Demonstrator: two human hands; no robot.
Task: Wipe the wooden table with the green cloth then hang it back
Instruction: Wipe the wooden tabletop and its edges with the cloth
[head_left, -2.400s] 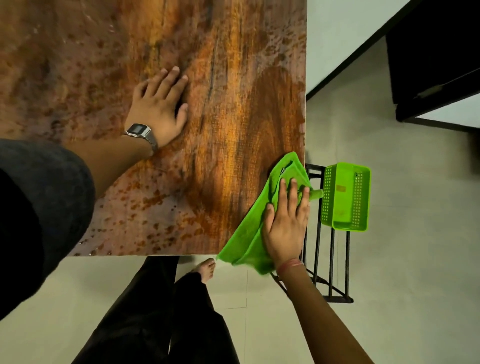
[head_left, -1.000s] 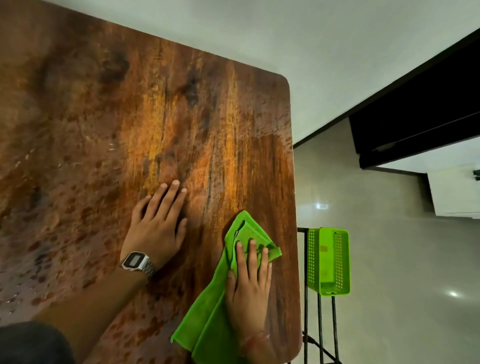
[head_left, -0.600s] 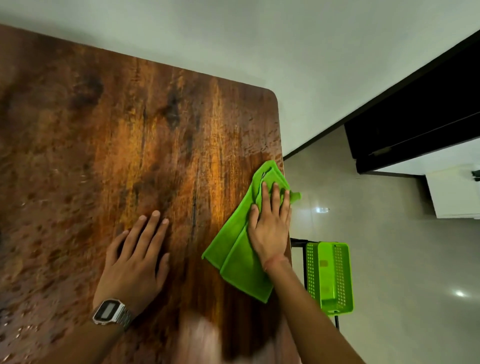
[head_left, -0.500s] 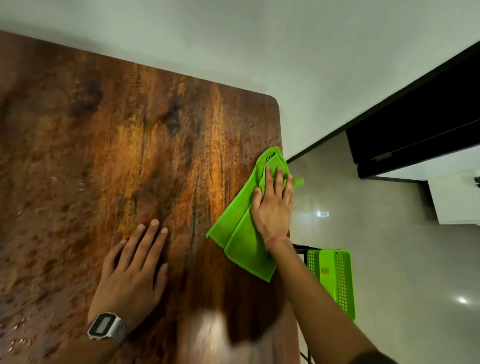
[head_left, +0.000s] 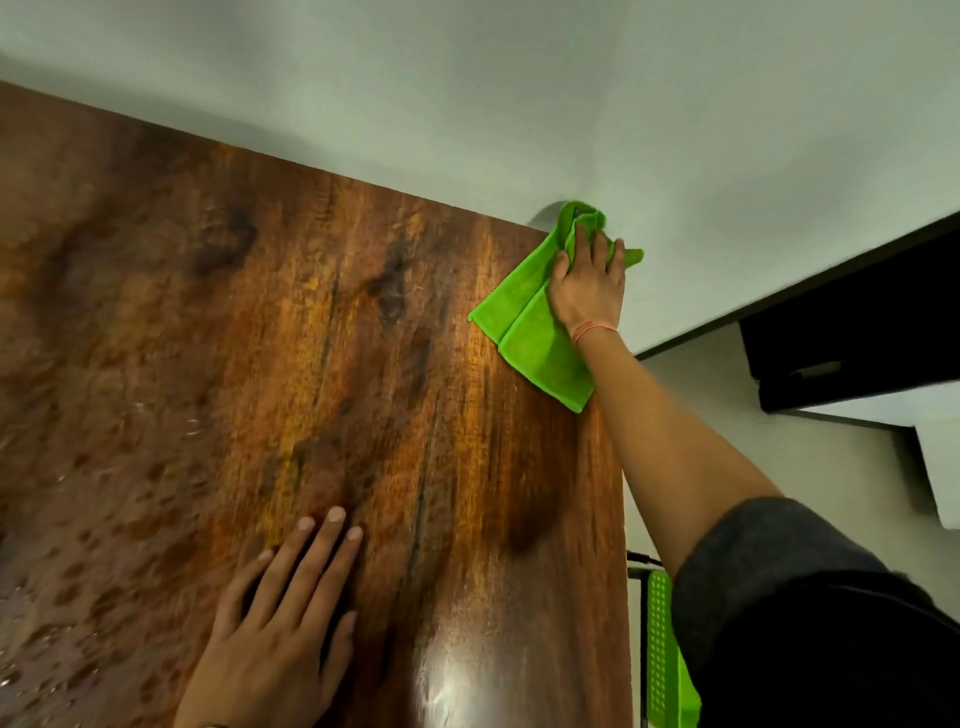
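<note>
the table fills most of the view, dark brown wood with orange grain, a shiny glare near its front right and pale droplet-like specks at the lower left. its far edge meets a pale wall, and its right edge runs down beside a light floor. a dark piece of furniture stands at the right, against the wall.

the right arm, in a dark sleeve pushed above the elbow, reaches out along the table's right edge to the far right corner. the left hand lies flat on the wood near the front, palm down, fingers spread and grasping nothing.

the cloth, bright green and folded, lies on the table's far right corner, its far end bunched and poking past the corner toward the wall. the right hand presses down on it, palm flat with the fingers curled into the bunched end. a thin pink band circles that wrist.

a green perforated basket shows at the bottom right, just off the table's edge, partly hidden by the sleeve, with a black rod above it.
</note>
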